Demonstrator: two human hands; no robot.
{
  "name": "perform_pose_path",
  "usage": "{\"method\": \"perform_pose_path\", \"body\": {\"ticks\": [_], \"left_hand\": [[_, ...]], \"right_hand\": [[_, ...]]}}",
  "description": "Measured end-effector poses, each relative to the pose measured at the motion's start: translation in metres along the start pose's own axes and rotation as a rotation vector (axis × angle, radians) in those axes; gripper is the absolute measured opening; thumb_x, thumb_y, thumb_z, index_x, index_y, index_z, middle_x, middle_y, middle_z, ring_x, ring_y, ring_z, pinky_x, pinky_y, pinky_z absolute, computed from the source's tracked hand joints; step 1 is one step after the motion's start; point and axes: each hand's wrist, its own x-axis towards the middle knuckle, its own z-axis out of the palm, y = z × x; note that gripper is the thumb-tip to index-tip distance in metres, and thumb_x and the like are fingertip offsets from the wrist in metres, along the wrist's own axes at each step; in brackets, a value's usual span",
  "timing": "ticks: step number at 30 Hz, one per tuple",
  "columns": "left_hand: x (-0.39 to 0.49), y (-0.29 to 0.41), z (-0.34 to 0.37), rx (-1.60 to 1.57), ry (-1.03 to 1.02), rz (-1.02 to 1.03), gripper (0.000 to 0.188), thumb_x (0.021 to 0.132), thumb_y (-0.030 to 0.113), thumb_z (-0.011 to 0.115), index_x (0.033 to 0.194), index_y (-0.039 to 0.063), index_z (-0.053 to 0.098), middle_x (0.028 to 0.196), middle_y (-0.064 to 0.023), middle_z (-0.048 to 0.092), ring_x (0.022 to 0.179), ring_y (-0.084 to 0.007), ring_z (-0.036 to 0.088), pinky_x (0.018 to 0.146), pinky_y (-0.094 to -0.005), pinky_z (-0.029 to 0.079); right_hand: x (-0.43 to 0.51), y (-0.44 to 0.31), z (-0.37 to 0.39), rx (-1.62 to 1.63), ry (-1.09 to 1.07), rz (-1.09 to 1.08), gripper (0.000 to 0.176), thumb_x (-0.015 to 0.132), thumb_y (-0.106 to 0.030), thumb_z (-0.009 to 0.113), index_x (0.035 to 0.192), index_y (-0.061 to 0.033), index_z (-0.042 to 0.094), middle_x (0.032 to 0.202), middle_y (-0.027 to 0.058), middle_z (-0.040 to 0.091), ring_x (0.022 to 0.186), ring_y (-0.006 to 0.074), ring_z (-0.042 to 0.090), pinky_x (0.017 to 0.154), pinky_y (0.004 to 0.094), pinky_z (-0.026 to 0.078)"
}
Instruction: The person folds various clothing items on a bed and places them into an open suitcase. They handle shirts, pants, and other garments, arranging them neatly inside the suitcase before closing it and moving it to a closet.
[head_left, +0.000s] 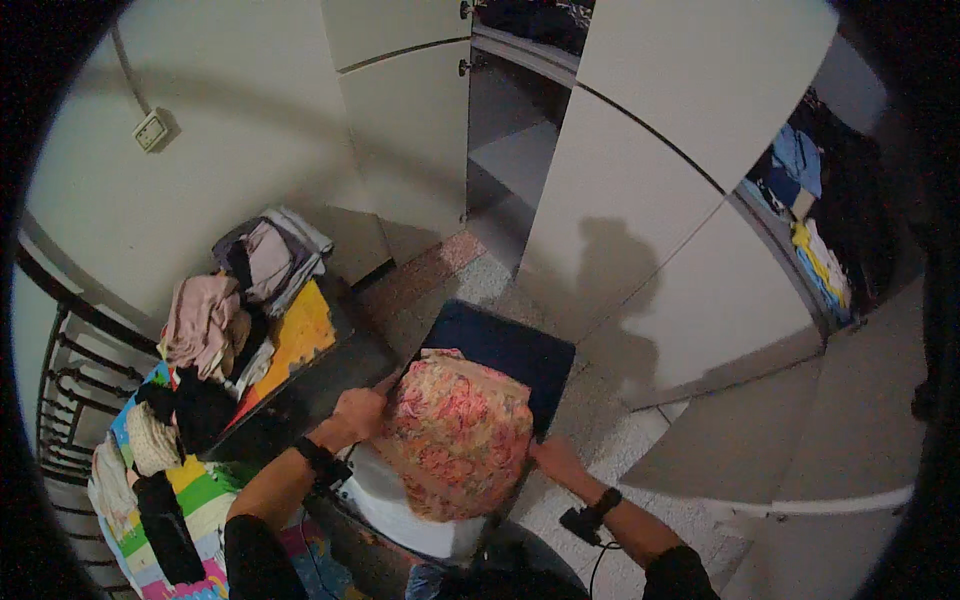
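A folded floral cloth in pink, orange and cream lies in front of me. It overlaps a dark blue flat panel at its far side and a smooth white surface at its near side. My left hand grips the cloth's left edge, fingers curled. At the right edge, the fingers of my right hand are closed on the cloth, partly hidden by it. Whether either hand also holds what lies under the cloth cannot be seen. Each wrist wears a black strap with a small device and a cable.
Left, a bed with a multicoloured cover and dark railing bears clothes. A dark case and a folded clothing pile are there too. Ahead stand cream wardrobe doors, with clothes on shelves to the right.
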Motion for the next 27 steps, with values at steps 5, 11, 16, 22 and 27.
{"method": "perform_pose_path", "body": {"ticks": [5,11,16,22,27], "left_hand": [[0.118,-0.020,0.005,-0.098,0.139,-0.052,0.033,0.078,0.032,0.073,0.091,0.001,0.071,0.090,-0.0201,0.071,0.089,-0.0387,0.070,0.076,-0.0457,0.057],[0.213,-0.043,-0.035,-0.191,0.100,-0.172,0.032,0.078,0.035,0.075,0.085,0.004,0.074,0.090,-0.0190,0.072,0.086,-0.0362,0.071,0.076,-0.0444,0.057],[0.285,-0.074,-0.066,-0.246,0.139,-0.204,0.038,0.079,0.041,0.074,0.093,0.005,0.072,0.089,-0.0183,0.072,0.085,-0.0350,0.071,0.074,-0.0444,0.057],[0.386,-0.117,-0.068,-0.436,0.307,-0.195,0.047,0.081,0.045,0.072,0.108,0.006,0.069,0.088,-0.0181,0.072,0.084,-0.0355,0.071,0.073,-0.0464,0.056],[0.455,-0.145,-0.033,-0.378,0.215,-0.236,0.057,0.081,0.046,0.072,0.122,0.006,0.062,0.088,-0.0186,0.071,0.082,-0.0372,0.070,0.070,-0.0493,0.055]], "right_hand": [[0.113,-0.040,-0.077,-0.204,0.222,-0.246,0.055,0.093,-0.043,0.058,0.063,0.0024,0.064,0.057,0.0176,0.059,0.054,0.0316,0.061,0.052,0.0470,0.044],[0.243,-0.067,-0.128,-0.604,0.102,-0.214,0.049,0.092,-0.043,0.057,0.068,-0.0020,0.071,0.068,0.0186,0.066,0.064,0.0358,0.065,0.061,0.0471,0.049],[0.330,-0.073,-0.133,-0.542,0.184,-0.389,0.053,0.092,-0.046,0.057,0.069,-0.0011,0.071,0.068,0.0177,0.067,0.065,0.0337,0.066,0.063,0.0461,0.050],[0.458,-0.095,-0.152,-0.557,-0.092,-0.314,0.020,0.092,-0.025,0.060,0.084,-0.0105,0.071,0.073,0.0105,0.062,0.076,0.0312,0.061,0.076,0.0517,0.052],[0.514,-0.074,-0.130,-0.402,-0.089,-0.210,0.036,0.094,-0.040,0.058,0.085,-0.0076,0.072,0.069,0.0133,0.063,0.071,0.0329,0.063,0.071,0.0500,0.051]]}}
